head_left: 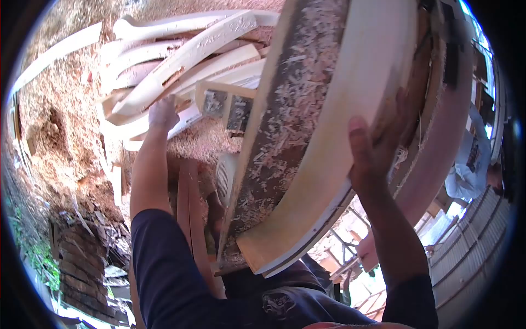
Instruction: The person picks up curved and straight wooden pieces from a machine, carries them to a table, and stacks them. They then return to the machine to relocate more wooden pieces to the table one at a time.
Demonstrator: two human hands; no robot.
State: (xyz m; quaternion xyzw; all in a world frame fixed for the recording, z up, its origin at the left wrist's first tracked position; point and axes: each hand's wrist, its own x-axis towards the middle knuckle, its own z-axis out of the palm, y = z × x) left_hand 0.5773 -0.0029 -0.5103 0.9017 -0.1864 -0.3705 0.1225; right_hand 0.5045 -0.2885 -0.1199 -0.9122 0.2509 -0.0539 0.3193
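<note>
A long curved pale wooden board [329, 131] stands on a workbench [263, 175] strewn with wood shavings. My right hand [378, 145] rests against the right side of this board, thumb spread away from the fingers and the fingers stretched out. My left hand [163, 113] is closed beside a pile of curved pale wooden pieces [186, 60]. Whatever it may hold is hidden by the fingers. Just right of the left hand, a small wooden frame [226, 90] with dark openings juts from the bench's edge.
Wood shavings [55, 115] cover the ground at left. Below the left hand are reddish wooden planks [188, 203] and a vented pale casing [226, 172]. Another person in a light shirt [466, 178] is at far right, near a corrugated sheet [471, 241]. Scrap wood [85, 268] lies at lower left.
</note>
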